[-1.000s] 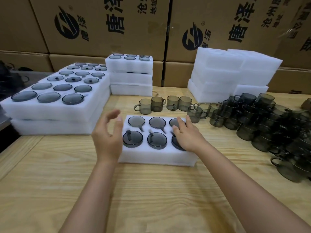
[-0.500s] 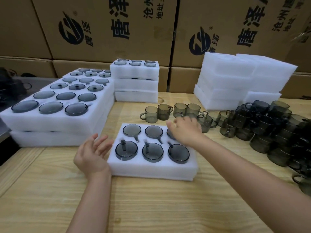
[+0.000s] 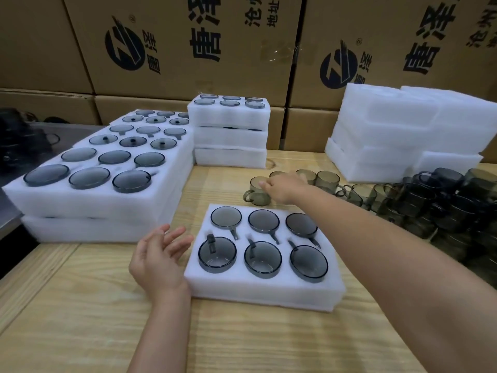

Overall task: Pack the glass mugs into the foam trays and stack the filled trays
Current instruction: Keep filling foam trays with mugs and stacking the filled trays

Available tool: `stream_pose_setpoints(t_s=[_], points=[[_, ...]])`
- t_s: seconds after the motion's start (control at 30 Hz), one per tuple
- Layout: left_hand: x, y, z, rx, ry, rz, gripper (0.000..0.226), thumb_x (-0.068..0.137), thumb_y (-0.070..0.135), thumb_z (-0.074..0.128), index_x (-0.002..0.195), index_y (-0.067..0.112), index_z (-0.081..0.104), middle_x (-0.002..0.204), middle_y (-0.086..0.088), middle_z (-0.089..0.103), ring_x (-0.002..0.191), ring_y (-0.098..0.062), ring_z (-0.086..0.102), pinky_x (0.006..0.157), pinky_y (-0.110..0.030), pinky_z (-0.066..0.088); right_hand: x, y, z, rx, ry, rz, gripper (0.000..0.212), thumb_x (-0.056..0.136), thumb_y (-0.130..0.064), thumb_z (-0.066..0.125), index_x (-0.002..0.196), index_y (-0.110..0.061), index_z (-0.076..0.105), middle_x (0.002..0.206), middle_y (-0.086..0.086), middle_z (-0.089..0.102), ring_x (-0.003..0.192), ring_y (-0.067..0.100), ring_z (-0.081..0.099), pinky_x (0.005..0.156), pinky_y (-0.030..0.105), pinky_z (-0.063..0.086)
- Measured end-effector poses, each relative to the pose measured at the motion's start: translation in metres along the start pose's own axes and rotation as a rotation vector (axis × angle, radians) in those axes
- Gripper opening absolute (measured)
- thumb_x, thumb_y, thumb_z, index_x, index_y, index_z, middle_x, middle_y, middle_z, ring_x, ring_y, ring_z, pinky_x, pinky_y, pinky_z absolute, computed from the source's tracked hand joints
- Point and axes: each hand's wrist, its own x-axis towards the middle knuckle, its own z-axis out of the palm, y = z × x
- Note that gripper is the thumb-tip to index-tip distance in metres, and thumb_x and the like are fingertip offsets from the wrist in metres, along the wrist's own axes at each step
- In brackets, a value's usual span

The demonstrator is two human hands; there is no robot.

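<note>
**Q:** Where is the foam tray sitting, and which step are you working?

**A:** The foam tray point(image 3: 263, 294) is lying on the desk point(image 3: 94, 319) before you, with glass mugs point(image 3: 263, 259) filling all six pockets. Your left hand point(image 3: 158, 258) is hovering just beside its left edge, fingers spread, holding nothing. Your right hand point(image 3: 283, 188) is reaching onto a loose mug point(image 3: 254, 193) behind the tray; its grip cannot be told.

**Q:** Next move?

**A:** Probably stacking: grip the tray's sides with both hands, carrying it level to the filled stack point(image 3: 231, 117).
</note>
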Motion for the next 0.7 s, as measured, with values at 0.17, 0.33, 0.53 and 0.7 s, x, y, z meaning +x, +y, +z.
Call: stream_pose_setpoints(t_s=[0.17,0.33,0.53,0.7], points=[[-0.001,0.001,0.0,-0.001,0.012,-0.004,0.014,0.088,0.008,0.048,0.079,0.009,0.06,0.059,-0.003,0.069,0.048,-0.019,0.062,0.053,-0.025,0.051,-0.005,0.022,-0.004,-0.081,0.088,0.002,0.045,0.1,-0.044,0.021,0.096,-0.014,0.054,0.115,0.012,0.057,0.12,0.032,0.04,0.089,0.041,0.027],[-0.003,0.003,0.001,0.009,0.013,-0.004,0.014,0.087,0.008,0.048,0.079,0.009,0.06,0.06,-0.003,0.069,0.049,-0.02,0.062,0.057,-0.028,0.052,-0.01,0.044,-0.003,-0.182,0.119,-0.01,0.039,0.1,-0.041,0.026,0.083,-0.017,0.052,0.107,0.011,0.059,0.112,0.029,0.046,0.095,0.042,0.025],[-0.003,0.004,0.001,0.022,-0.003,-0.015,0.015,0.089,0.007,0.048,0.08,0.009,0.06,0.059,-0.002,0.069,0.048,-0.017,0.062,0.054,-0.024,0.052,-0.021,0.078,0.003,-0.263,0.198,-0.024,0.045,0.099,-0.037,0.028,0.078,-0.013,0.06,0.091,0.007,0.06,0.102,0.028,0.048,0.092,0.042,0.025],[-0.002,0.003,0.001,0.042,0.008,-0.026,0.015,0.087,0.007,0.048,0.079,0.01,0.06,0.059,-0.001,0.069,0.048,-0.017,0.062,0.055,-0.026,0.052,-0.052,0.078,-0.004,-0.138,0.385,-0.04,0.039,0.098,-0.031,0.035,0.069,-0.012,0.054,0.083,0.003,0.057,0.096,0.027,0.052,0.088,0.038,0.028]])
